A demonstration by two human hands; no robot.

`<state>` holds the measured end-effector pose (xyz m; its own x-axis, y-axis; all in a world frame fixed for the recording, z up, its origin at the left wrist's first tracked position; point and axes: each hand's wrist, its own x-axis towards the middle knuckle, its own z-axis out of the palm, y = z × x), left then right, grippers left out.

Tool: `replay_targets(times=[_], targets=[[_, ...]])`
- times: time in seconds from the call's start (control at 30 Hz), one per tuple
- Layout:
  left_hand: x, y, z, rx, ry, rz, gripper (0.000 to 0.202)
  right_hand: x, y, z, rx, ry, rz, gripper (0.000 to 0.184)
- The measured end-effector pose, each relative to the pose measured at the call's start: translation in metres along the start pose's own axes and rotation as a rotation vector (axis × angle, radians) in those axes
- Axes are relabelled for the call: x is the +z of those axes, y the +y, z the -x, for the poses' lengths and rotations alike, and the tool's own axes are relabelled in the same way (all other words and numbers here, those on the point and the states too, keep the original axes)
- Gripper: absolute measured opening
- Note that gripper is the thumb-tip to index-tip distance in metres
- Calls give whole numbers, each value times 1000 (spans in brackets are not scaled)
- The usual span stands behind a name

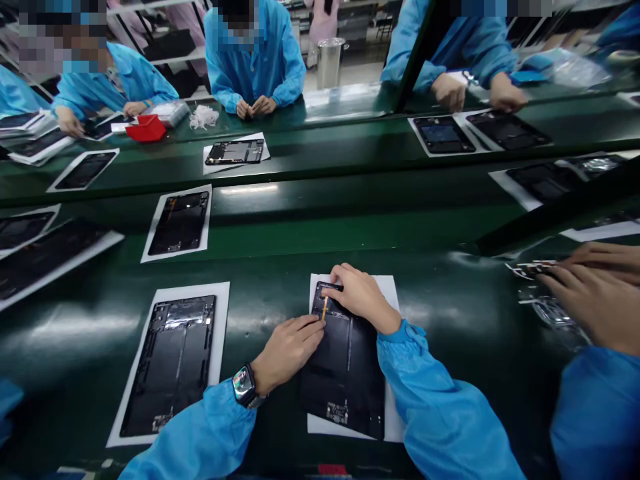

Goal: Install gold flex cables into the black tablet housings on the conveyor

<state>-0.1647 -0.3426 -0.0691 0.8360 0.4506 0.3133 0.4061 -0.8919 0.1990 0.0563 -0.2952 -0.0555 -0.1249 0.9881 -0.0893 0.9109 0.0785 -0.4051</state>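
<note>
Head view: left hand [287,353] narrowly pinched beside a thin orange strip [325,308] on a black rectangular tablet panel [345,380] lying near-to-far; right hand [360,297] pressed its far end.

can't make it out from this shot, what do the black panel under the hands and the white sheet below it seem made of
The black panel looks like rigid plastic or coated metal, with a dull matte finish; the look leaves it open. The white sheet looks like plain matte paper, thin and flat with no gloss.

The left hand [287,353] reaches in from 7 o'clock, its fingers [313,327] pointing toward 2 o'clock. The right hand [363,298] reaches in from 4 o'clock, its fingers [336,273] bent down toward 10 o'clock.
</note>
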Motion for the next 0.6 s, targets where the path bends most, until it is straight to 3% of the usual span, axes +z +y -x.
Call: replay_targets(times=[0.33,0.6], targets=[[1,0,-1,8,30,-15,16,1,1,1,-28,41,4,24],[-5,0,-3,-28,-35,67,15,6,3,0,-40,49,-1,25]])
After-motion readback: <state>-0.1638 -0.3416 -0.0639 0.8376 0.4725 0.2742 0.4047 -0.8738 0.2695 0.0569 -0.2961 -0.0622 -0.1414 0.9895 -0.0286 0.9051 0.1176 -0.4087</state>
